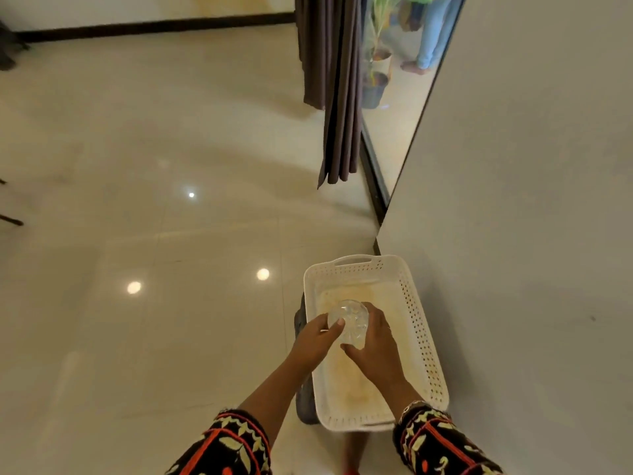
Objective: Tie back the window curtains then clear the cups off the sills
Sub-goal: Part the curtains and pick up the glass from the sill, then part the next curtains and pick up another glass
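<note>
A clear glass cup (349, 322) was held between both hands above the near half of a white perforated basket (423, 341); whether it touched the basket floor could not be told. The left hand (317, 341) gripped it from the left, with the thumb laid across its side. The right hand (376, 351) cupped it from the right and below, fingers curled round the glass. The basket's bottom showed yellowish staining, and its handle cut-out lay at the far end. It rested on a dark grey object (303, 402) of which only the left edge showed, just beside a pale wall (531, 200) on the right. Both forearms came out of black sleeves (233, 447) embroidered in red and cream. Glossy cream floor tiles (154, 207) reflected three ceiling lights. Farther off, a dark brown curtain (339, 97) hung in narrow gathered folds against the edge of a floor-length window (397, 142). Through the glass stood potted plants (375, 87) and the legs of a person (433, 32) in light blue trousers.
</note>
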Available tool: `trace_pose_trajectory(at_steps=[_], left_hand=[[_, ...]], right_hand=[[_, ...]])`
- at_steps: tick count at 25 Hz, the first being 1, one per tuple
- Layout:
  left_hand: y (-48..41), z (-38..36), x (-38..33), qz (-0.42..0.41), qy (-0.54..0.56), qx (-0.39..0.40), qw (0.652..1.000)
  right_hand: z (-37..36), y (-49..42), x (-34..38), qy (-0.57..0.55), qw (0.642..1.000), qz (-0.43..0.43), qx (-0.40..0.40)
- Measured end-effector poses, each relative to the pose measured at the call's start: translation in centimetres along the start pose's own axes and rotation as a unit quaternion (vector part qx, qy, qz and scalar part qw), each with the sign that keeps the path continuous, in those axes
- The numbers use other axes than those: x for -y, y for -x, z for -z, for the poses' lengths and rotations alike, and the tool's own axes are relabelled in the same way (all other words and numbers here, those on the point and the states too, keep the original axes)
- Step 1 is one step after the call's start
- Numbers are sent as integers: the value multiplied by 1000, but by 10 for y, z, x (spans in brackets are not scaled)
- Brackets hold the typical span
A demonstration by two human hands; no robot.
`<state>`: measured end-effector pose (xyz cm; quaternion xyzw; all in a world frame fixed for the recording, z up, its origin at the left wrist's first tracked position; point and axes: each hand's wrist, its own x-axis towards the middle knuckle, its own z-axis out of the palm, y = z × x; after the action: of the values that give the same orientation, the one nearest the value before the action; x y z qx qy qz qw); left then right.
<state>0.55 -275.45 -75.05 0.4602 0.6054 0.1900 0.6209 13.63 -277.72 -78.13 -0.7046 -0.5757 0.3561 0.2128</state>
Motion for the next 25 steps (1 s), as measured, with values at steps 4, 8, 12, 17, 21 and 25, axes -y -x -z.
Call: trace_pose_trajectory(at_steps=[4,8,12,17,21,25], left_hand=[[-58,1,10,39,18,-37,998],[-100,-1,26,81,33,-63,994],[-122,-2,27,110,41,-60,991],[-131,-3,32,128,22,-28,991],[-123,-7,24,119,-25,-27,992],[-98,-11,17,5,-257,-31,966]], right_hand=[[-20,-61,-21,20,999,4,41],[-38,-98,-35,21,997,4,73],[-46,-119,-43,32,996,-6,88],[-48,-126,-49,49,993,-22,109],[-41,-121,-50,88,989,-20,113],[-21,-94,-45,150,984,-27,90]])
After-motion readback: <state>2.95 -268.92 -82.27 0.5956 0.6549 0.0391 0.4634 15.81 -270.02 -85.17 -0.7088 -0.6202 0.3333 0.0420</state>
